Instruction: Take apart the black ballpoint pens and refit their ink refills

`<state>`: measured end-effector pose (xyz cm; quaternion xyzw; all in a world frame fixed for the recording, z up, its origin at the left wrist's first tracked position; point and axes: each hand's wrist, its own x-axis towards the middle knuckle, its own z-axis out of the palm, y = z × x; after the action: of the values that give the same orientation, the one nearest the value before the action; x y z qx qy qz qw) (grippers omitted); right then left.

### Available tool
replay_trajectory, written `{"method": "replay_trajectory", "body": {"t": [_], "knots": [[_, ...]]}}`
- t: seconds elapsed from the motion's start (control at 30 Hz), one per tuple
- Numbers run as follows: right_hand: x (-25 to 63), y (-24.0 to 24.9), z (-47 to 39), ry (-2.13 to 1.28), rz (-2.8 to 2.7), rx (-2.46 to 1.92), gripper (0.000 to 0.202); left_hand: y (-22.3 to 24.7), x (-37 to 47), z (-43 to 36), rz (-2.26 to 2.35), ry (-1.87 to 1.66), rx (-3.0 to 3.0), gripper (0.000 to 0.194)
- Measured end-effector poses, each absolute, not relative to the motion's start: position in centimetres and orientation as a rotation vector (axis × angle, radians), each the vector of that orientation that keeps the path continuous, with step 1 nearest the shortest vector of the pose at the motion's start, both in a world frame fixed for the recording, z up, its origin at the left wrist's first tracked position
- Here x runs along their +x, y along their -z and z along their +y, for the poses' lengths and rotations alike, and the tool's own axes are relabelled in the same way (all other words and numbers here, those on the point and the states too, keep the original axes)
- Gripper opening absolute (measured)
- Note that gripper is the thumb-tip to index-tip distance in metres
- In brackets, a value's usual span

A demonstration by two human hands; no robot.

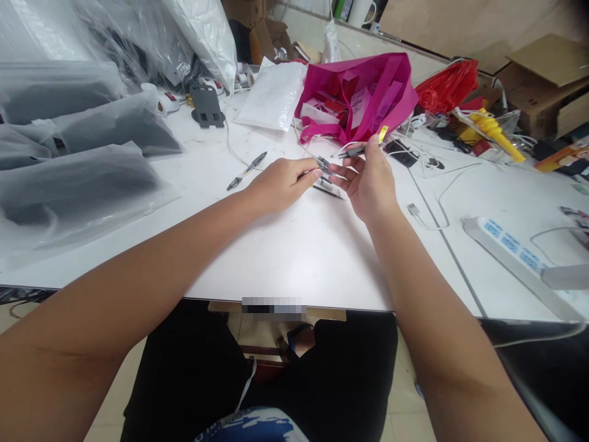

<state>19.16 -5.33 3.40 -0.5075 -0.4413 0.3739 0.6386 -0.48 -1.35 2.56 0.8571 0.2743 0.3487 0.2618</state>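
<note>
My right hand (375, 181) is raised over the white table (285, 258), gripping a dark pen (350, 152) with a yellow tag (383, 133) at its upper end. Left of it, my left hand (288, 181) rests low over the tabletop, thumb and forefinger closed on a grey pen (323, 163) that the fingers partly hide. Below the fingertips a black pen (329, 193) lies on the table. Another grey-and-black pen (247, 171) lies alone to the left of my left hand.
A magenta bag (391, 80) filled with boxes stands behind my hands, beside a white plastic mailer (271, 95) and a dark phone stand (207, 105). Frosted bags (78, 184) cover the left side. A power strip (506, 252) and cables lie at right.
</note>
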Motion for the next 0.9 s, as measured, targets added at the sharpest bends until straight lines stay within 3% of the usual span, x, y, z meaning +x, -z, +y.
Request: {"method": "replay_trajectory", "body": {"t": [0.9], "knots": [[17.1, -4.2, -6.9, -0.991, -1.091, -1.191, 0.045, -2.4, -0.5, -1.4, 0.76, -0.91, 2.298, 0.026]]}}
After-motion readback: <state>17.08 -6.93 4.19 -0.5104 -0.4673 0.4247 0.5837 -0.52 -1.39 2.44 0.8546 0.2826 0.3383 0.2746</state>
